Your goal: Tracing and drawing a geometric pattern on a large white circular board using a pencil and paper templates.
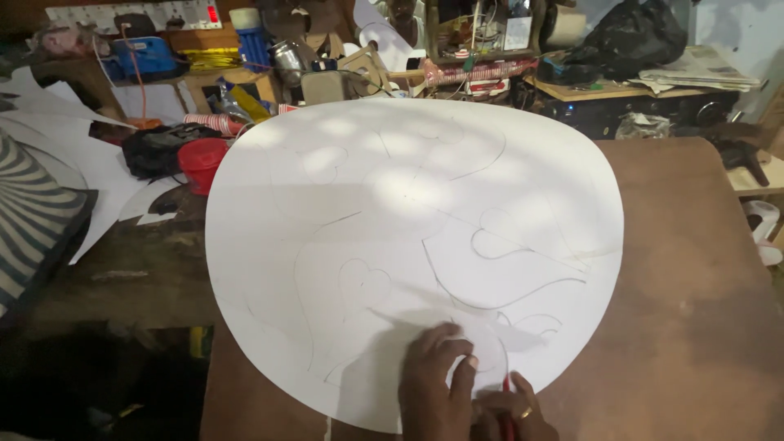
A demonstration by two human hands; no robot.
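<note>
We see a large round white board (392,212), marked with pencilled curves and heart outlines, lying flat on a brown wooden table (694,310). Our left hand (433,376) presses a small white paper template (482,351) flat against the board's near edge, fingers spread and gripping nothing. Our right hand (510,412), wearing a ring, is closed around a thin red pencil (507,408), its tip just beside the template. A red plastic cup (200,162) stands beyond the board's left rim.
</note>
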